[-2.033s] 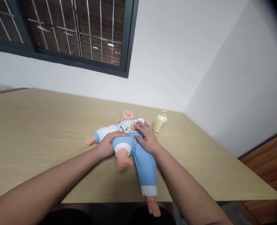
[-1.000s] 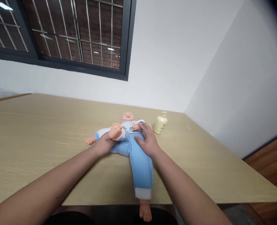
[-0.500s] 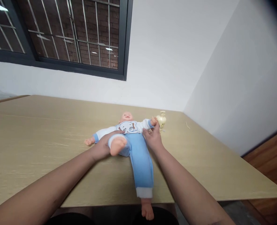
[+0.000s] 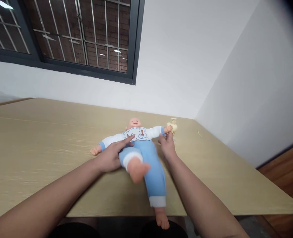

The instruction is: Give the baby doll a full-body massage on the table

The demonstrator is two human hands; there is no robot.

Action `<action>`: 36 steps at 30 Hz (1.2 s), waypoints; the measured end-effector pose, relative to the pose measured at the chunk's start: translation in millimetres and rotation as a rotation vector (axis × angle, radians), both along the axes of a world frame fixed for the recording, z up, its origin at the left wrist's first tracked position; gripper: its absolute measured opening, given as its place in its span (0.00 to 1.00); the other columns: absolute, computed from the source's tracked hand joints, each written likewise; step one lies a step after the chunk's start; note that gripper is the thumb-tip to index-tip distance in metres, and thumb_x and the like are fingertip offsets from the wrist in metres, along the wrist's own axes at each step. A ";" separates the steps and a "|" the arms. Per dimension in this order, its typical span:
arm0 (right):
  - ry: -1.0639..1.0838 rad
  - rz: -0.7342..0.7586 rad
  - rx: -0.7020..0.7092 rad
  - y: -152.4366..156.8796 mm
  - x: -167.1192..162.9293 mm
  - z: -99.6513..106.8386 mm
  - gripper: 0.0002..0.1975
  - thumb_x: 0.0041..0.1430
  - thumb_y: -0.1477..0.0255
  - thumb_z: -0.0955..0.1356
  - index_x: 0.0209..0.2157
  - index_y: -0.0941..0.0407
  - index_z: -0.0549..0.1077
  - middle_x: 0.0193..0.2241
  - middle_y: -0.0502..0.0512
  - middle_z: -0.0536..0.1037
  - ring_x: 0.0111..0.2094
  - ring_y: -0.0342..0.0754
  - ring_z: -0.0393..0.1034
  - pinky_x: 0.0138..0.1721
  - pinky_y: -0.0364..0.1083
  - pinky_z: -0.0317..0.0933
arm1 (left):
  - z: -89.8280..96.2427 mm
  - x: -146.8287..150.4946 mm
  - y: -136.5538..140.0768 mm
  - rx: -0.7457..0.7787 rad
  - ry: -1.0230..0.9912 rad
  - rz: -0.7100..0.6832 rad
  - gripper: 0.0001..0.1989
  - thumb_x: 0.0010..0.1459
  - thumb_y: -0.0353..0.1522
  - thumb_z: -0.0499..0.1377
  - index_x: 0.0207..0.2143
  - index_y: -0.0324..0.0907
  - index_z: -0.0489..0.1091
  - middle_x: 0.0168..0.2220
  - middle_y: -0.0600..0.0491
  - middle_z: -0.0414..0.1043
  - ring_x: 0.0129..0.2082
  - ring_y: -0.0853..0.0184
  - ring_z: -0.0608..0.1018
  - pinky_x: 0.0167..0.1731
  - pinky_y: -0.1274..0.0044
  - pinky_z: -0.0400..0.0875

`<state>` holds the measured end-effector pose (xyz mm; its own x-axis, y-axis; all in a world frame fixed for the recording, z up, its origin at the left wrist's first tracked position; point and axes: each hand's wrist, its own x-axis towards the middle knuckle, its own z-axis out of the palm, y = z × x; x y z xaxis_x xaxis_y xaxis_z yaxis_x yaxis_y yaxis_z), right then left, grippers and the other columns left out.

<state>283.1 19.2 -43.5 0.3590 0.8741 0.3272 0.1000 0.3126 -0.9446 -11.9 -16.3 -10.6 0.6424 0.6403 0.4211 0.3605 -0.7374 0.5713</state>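
A baby doll (image 4: 153, 168) lies on its back, head away from me, dressed in a white top with an elephant print and blue trousers. My left hand (image 4: 110, 155) rests against the doll's hip and belly, fingers stretched out and apart. Beside it, one leg of the doll bends up toward me, its bare foot blurred. The other leg reaches over the table's near edge. At the doll's outstretched arm on the right, my right hand (image 4: 168, 145) has its fingers closed at the small wrist and hand; the exact grip is partly hidden.
Just behind the doll's hand stands a cream pump bottle (image 4: 173, 125), partly covered. A thin pale strip (image 4: 199, 133) lies on the wooden table (image 4: 49, 132) farther right. White walls and a barred window (image 4: 87, 36) rise behind the table.
The doll's raised leg has come down toward me and to the right, and my left hand now reaches farther over its belly. My right hand and the doll's arm have shifted slightly right.
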 end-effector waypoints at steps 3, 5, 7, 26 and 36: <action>-0.401 0.111 0.155 -15.1 -16.9 6.4 0.41 0.60 0.60 0.69 0.69 0.46 0.46 0.69 0.56 0.54 0.68 0.54 0.53 0.63 0.57 0.56 | -2.7 5.8 4.6 0.019 -0.112 0.046 0.33 0.60 0.34 0.60 0.67 0.46 0.58 0.63 0.47 0.66 0.62 0.54 0.68 0.63 0.60 0.59; -0.604 0.181 0.171 -22.1 -24.3 8.2 0.46 0.60 0.58 0.70 0.71 0.46 0.41 0.71 0.55 0.47 0.72 0.56 0.39 0.67 0.62 0.46 | -5.3 9.4 7.8 0.016 -0.166 0.066 0.26 0.62 0.34 0.58 0.62 0.44 0.65 0.63 0.47 0.66 0.63 0.54 0.67 0.64 0.59 0.58; -0.758 0.231 0.143 -26.1 -27.1 9.1 0.46 0.59 0.56 0.70 0.71 0.45 0.42 0.72 0.54 0.42 0.72 0.59 0.29 0.68 0.65 0.38 | -7.8 11.9 9.9 -0.008 -0.185 0.086 0.24 0.61 0.33 0.58 0.60 0.44 0.68 0.60 0.47 0.70 0.59 0.54 0.71 0.61 0.60 0.63; 0.175 -0.026 -0.038 4.2 1.8 2.8 0.26 0.60 0.63 0.67 0.59 0.47 0.64 0.52 0.54 0.76 0.46 0.49 0.76 0.46 0.50 0.73 | 3.8 -2.3 7.8 -0.084 0.030 -0.054 0.34 0.54 0.35 0.65 0.64 0.48 0.62 0.59 0.46 0.67 0.54 0.54 0.74 0.56 0.62 0.67; 0.538 -0.029 -0.274 17.7 17.3 -10.2 0.13 0.60 0.70 0.67 0.47 0.54 0.71 0.44 0.56 0.80 0.38 0.48 0.79 0.41 0.48 0.76 | 7.5 -4.1 4.4 -0.139 0.084 -0.065 0.37 0.53 0.33 0.65 0.65 0.49 0.59 0.52 0.47 0.70 0.50 0.57 0.75 0.53 0.65 0.69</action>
<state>300.3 36.9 -53.7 0.4368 0.8881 -0.1429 -0.4095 0.0548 -0.9107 -16.0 -11.9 -3.1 0.7137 0.6445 0.2743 0.3654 -0.6767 0.6393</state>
